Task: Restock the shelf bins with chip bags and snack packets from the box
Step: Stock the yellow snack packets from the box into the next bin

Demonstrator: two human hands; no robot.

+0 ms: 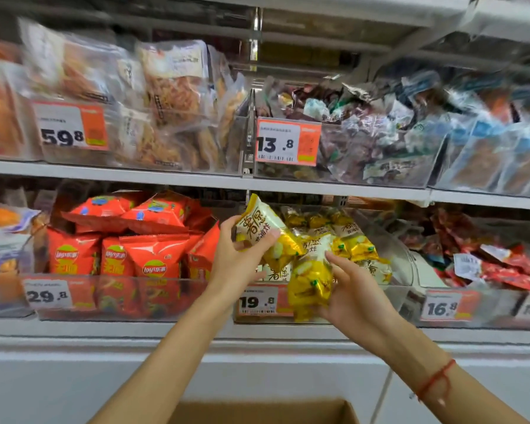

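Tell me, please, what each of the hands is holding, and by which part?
Left hand grips a yellow packet around its middle; right hand holds another packet by its lower right side.

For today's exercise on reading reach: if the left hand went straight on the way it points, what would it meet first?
Probably the yellow packets piled in the middle bin; the left hand, holding one packet, points up and forward at them. Depth is uncertain.

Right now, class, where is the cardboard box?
In the head view, the cardboard box sits at the bottom centre, below the shelf bins, between the person's forearms.
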